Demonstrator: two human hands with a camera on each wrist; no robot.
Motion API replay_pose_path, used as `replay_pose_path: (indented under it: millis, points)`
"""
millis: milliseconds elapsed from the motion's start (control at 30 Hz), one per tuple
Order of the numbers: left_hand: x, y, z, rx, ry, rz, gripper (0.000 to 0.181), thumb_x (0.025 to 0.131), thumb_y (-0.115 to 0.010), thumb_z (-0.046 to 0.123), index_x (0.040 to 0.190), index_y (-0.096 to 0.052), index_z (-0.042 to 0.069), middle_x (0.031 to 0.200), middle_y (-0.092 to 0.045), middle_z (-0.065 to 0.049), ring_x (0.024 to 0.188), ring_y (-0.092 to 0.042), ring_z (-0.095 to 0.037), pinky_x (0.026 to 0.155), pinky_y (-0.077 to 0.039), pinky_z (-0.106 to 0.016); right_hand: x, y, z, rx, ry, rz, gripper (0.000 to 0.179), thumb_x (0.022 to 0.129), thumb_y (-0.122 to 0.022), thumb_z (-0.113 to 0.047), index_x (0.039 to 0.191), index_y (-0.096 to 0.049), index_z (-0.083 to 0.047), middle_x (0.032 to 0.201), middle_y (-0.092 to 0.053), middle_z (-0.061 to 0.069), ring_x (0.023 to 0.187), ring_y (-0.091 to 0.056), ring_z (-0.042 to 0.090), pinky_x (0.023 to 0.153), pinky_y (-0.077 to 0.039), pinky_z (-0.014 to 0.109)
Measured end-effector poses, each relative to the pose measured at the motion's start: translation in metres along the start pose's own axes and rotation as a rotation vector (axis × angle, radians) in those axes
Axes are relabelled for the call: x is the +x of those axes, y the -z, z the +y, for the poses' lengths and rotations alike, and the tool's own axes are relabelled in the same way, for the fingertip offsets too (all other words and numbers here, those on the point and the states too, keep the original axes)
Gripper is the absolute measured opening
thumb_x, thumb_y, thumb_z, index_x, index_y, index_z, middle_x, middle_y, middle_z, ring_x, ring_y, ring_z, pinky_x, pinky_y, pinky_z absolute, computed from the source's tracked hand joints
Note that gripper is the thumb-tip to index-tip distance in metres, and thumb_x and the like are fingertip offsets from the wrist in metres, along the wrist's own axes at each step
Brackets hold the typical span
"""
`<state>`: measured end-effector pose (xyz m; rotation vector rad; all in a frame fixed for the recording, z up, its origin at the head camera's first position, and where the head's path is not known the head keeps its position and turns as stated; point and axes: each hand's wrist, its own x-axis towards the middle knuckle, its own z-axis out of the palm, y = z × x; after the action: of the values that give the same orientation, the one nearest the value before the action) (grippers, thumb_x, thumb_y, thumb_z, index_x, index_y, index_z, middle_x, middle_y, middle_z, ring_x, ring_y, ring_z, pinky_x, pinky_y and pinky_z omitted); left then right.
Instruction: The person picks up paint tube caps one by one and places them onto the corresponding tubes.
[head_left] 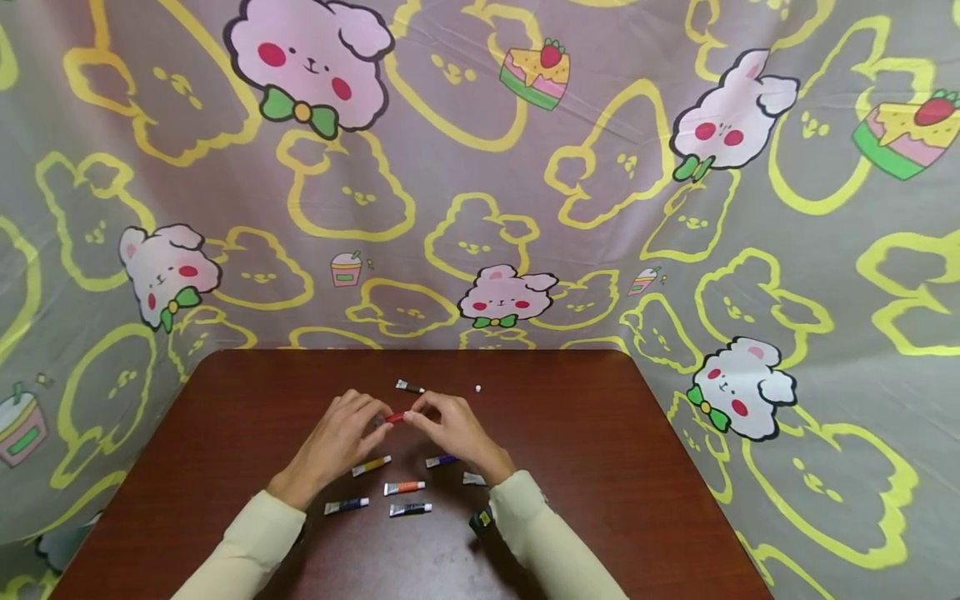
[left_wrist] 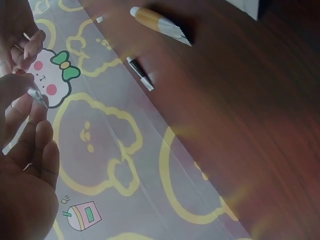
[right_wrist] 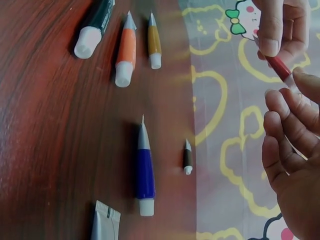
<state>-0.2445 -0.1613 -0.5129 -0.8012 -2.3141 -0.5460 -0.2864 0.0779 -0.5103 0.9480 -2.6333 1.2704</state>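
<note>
A small red paint tube point(right_wrist: 280, 68) is held up between both hands above the table. My left hand point(head_left: 341, 437) pinches its silver tail end between thumb and fingers. At the other end, the right hand point(head_left: 457, 429) pinches the white cap, mostly covered by the fingertips. Just beyond the hands lies a dark brown tube point(head_left: 409, 387). Nearer to me are a yellow tube point(head_left: 372, 466), an orange tube point(head_left: 405, 487) and a blue-violet tube point(head_left: 441, 460), the last close to the right hand.
A small white cap-like piece point(head_left: 477, 388) sits alone farther back on the brown table point(head_left: 585, 467). In front lie a dark blue tube point(head_left: 347, 506) and a black tube point(head_left: 410, 509). A silver tube point(head_left: 474, 478) is partly under the right wrist. Patterned cloth point(head_left: 480, 242) surrounds the table.
</note>
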Motion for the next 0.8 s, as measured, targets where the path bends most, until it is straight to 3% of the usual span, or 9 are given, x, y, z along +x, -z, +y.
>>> replay_pose_path:
  millis: [433,700,800]
  points:
    - [-0.009,-0.002,-0.01,0.023,0.032,-0.002,0.024,0.083,-0.093,0.01,0.1,-0.077,0.01,0.094,-0.075,-0.005,0.087,-0.058,-0.02,0.076,-0.044,-0.04,0.004,0.013,0.021,-0.051,-0.006,0.052,0.017,0.105,-0.075,-0.029,0.107,-0.077,-0.013,0.1,-0.08,-0.002,0.085,-0.065,0.005,0.079,-0.057,0.028]
    - [-0.014,-0.005,-0.019,0.029,0.056,-0.025,0.019,0.084,-0.091,0.013,0.099,-0.079,0.01,0.092,-0.076,-0.003,0.088,-0.061,-0.022,0.078,-0.045,-0.042,0.004,0.022,0.039,-0.068,-0.019,0.057,0.015,0.105,-0.074,-0.028,0.109,-0.078,-0.014,0.104,-0.08,-0.001,0.09,-0.068,0.01,0.085,-0.06,0.041]
    - [-0.018,-0.006,-0.022,0.03,0.07,-0.039,0.019,0.084,-0.092,0.013,0.098,-0.079,0.011,0.092,-0.075,-0.002,0.088,-0.061,-0.023,0.078,-0.046,-0.043,0.004,0.024,0.047,-0.095,-0.029,0.076,0.015,0.104,-0.075,-0.028,0.109,-0.078,-0.015,0.104,-0.08,-0.001,0.093,-0.07,0.012,0.087,-0.06,0.039]
